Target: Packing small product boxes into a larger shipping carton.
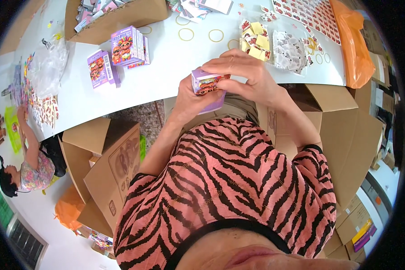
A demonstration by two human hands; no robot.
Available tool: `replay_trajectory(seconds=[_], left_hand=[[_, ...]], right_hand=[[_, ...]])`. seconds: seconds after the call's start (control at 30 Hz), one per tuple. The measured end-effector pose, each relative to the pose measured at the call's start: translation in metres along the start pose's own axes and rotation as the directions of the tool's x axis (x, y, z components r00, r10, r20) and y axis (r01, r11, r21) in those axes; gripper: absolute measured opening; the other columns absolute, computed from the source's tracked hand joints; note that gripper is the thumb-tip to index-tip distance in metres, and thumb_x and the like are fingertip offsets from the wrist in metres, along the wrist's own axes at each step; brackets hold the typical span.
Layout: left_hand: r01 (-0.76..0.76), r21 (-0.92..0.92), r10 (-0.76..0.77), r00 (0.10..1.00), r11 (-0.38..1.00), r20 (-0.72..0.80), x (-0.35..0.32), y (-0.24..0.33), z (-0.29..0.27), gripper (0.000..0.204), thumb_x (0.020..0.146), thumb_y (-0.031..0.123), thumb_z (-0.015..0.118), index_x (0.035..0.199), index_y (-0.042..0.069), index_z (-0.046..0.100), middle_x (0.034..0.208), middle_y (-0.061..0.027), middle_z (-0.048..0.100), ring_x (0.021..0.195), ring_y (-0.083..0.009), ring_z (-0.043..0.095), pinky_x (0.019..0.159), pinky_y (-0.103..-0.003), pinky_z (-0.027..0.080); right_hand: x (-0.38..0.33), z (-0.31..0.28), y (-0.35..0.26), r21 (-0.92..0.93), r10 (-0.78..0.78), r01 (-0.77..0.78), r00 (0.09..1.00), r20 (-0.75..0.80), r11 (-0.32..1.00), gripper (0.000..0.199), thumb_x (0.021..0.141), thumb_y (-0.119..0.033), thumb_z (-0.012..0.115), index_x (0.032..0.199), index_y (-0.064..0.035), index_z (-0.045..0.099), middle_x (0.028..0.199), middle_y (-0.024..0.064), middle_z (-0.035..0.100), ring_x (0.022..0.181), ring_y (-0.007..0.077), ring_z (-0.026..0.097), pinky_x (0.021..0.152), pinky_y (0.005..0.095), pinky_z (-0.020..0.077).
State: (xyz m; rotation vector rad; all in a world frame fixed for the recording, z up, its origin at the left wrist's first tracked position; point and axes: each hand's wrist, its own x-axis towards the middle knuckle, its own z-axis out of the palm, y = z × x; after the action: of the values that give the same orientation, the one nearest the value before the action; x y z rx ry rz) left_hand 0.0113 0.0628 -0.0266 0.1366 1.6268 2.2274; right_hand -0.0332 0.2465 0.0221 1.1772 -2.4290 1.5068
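Just past the table's near edge, I hold a small purple cardboard box point(207, 85) with red cartoon figures on its face. My left hand point(187, 102) wraps round its left and lower side. From the right, my right hand point(245, 74) closes over the top and front, with fingers and thumb pressed against the carton. Part of the box is hidden behind my fingers, so I cannot tell if its flap is fully closed. Farther left on the table lie several similar purple boxes point(123, 47), some piled together, and one tilted box point(99, 71) beside them.
A brown carton point(135, 24) of cards stands at the far left. Rubber bands point(186, 34), a bag of stickers point(255, 38) and a bag of black-and-white pieces point(290, 51) lie beyond my hands. Open cartons point(110, 175) flank me. Another person point(36, 171) works at left.
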Motion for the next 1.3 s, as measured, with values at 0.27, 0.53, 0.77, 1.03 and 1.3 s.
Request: replay_trajectory(seconds=[0.27,0.53,0.77,1.03,1.3], left_hand=[[0.005,0.041,-0.007,0.999,0.999,0.044,0.003,0.0,0.001,0.031,0.079,-0.005,0.066,0.109,-0.002,0.059,0.098,-0.0095,0.067,0.091,-0.0151,0.064,0.081,-0.028,0.052],[0.01,0.105,-0.015,0.999,0.994,0.049,-0.001,0.004,0.005,0.028,0.08,-0.002,0.066,0.108,-0.003,0.06,0.094,-0.0105,0.068,0.087,-0.016,0.065,0.078,-0.028,0.054],[0.083,0.015,-0.083,0.996,0.996,0.011,-0.005,0.004,0.012,0.032,0.078,0.001,0.068,0.108,-0.004,0.059,0.092,-0.007,0.068,0.082,-0.0101,0.062,0.073,-0.024,0.05],[0.127,-0.073,-0.13,0.991,0.989,-0.042,-0.008,-0.001,0.009,0.029,0.079,0.001,0.069,0.106,-0.003,0.06,0.092,-0.0073,0.068,0.081,-0.0102,0.063,0.07,-0.023,0.051],[0.211,-0.203,-0.206,0.978,0.956,0.045,-0.01,0.009,0.015,0.025,0.08,0.001,0.068,0.104,-0.002,0.061,0.089,-0.0077,0.067,0.078,-0.0115,0.064,0.068,-0.025,0.053]], right_hand=[[0.014,-0.026,-0.009,0.167,0.344,-0.392,0.903,0.258,0.905,0.023,0.087,-0.013,0.064,0.108,-0.0045,0.068,0.086,0.0053,0.068,0.078,0.0128,0.061,0.073,0.0262,0.0484],[0.017,-0.017,-0.012,0.215,0.407,-0.44,0.895,0.182,0.872,0.013,0.083,-0.008,0.065,0.095,-0.0008,0.068,0.085,0.0049,0.068,0.078,0.0103,0.061,0.072,0.0251,0.0489],[0.011,-0.013,-0.01,0.175,0.366,-0.392,0.917,0.16,0.903,0.008,0.082,-0.004,0.064,0.089,-0.0009,0.067,0.09,0.0058,0.068,0.082,0.0109,0.062,0.075,0.0261,0.0493],[-0.005,-0.009,0.002,0.081,0.113,-0.122,0.988,0.107,0.989,0.02,0.082,-0.005,0.065,0.101,-0.0075,0.07,0.104,0.0073,0.065,0.091,0.0173,0.062,0.079,0.0301,0.0509],[-0.005,-0.01,0.0,0.082,0.06,-0.073,0.988,0.145,0.994,0.031,0.08,-0.003,0.065,0.11,-0.0111,0.068,0.105,0.0058,0.06,0.091,0.0184,0.058,0.078,0.0298,0.049]])
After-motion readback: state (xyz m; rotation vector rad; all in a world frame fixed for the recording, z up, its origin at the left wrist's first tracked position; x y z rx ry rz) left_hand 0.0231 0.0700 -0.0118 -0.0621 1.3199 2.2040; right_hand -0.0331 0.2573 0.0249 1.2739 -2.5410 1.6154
